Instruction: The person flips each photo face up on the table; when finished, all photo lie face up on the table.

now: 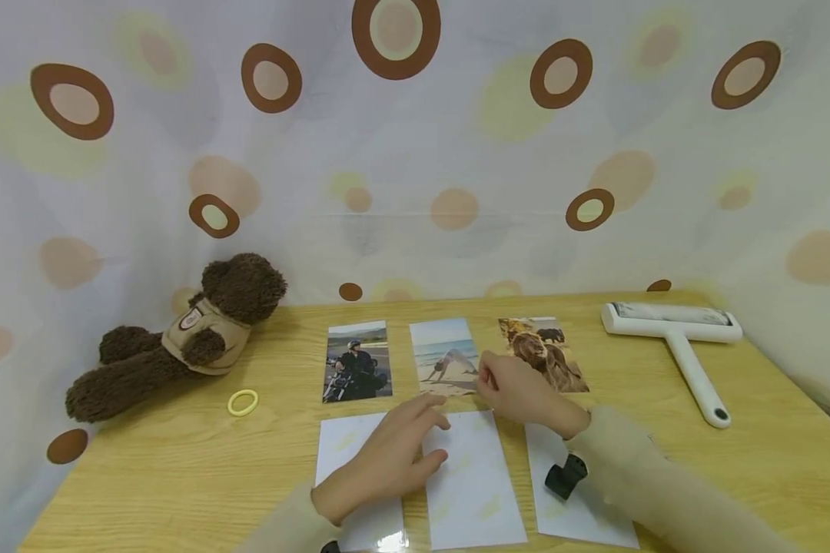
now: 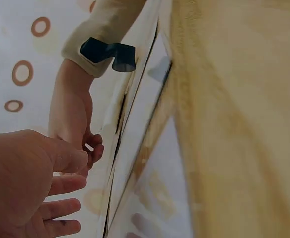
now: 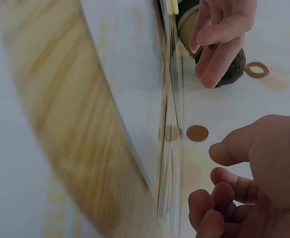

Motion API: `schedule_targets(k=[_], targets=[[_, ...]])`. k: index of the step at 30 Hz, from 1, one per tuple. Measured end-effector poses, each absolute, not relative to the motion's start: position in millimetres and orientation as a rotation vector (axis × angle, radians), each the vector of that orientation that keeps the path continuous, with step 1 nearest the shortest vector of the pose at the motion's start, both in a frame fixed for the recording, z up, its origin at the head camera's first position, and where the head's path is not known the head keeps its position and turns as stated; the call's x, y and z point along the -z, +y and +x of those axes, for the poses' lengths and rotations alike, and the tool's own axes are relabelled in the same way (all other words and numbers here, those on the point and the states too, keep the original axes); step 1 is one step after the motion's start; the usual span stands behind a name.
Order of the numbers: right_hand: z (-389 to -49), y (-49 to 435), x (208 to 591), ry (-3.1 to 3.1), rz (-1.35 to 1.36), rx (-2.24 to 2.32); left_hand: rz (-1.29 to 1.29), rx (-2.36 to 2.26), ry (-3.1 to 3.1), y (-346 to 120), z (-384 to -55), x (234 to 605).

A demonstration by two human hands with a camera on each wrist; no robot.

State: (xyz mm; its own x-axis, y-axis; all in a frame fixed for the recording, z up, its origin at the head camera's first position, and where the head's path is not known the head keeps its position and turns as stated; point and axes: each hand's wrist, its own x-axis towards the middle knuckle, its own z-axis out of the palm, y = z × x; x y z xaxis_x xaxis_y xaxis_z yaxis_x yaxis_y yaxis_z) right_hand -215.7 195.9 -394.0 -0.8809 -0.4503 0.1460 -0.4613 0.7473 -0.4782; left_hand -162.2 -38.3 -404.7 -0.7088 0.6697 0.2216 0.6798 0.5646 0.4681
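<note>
My left hand [image 1: 397, 449] hovers over the left white card [image 1: 339, 438] and the middle white card [image 1: 470, 488], fingers spread and relaxed, holding nothing. My right hand [image 1: 519, 392], its fingers loosely curled, is at the right edge of the beach photo [image 1: 446, 355] and partly covers the lion photo [image 1: 536, 352]. The right wrist view shows that right hand [image 3: 249, 183] with its thumb apart from the fingers and nothing between them. Leftmost in the back row lies a motorcycle photo [image 1: 355, 365]. Beneath my right forearm is the right white card [image 1: 552, 518], partly hidden.
A brown teddy bear [image 1: 207, 330] leans against the curtain [image 1: 415, 153] at the left. Near it lies a yellow ring [image 1: 243, 402]. On the right is a white lint roller [image 1: 692, 357]. Everything stands on a wooden table [image 1: 180, 476].
</note>
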Motion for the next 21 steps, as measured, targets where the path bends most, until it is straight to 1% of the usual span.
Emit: schedule_targets(k=[3,8,11,13,18,21], targets=[[-211,181,396,-2.877,0.878,-0.802,-1.118,0.842,-2.763,-57,-152,408],[-209,155,402,-2.814,1.080,-0.711,-0.878,0.866,-2.813,-87,-140,413],[-208,139,402,-2.842,1.177,-0.669,-0.778,0.891,-2.835,-102,-134,415],[-207,131,401,-2.877,1.219,-0.654,-0.776,0.898,-2.876,-111,-132,415],[-202,108,397,-2.947,1.318,-0.624,-0.892,0.905,-3.009,-128,-130,413],[-199,95,397,-2.966,1.369,-0.582,-0.910,0.918,-3.055,-134,-128,414]])
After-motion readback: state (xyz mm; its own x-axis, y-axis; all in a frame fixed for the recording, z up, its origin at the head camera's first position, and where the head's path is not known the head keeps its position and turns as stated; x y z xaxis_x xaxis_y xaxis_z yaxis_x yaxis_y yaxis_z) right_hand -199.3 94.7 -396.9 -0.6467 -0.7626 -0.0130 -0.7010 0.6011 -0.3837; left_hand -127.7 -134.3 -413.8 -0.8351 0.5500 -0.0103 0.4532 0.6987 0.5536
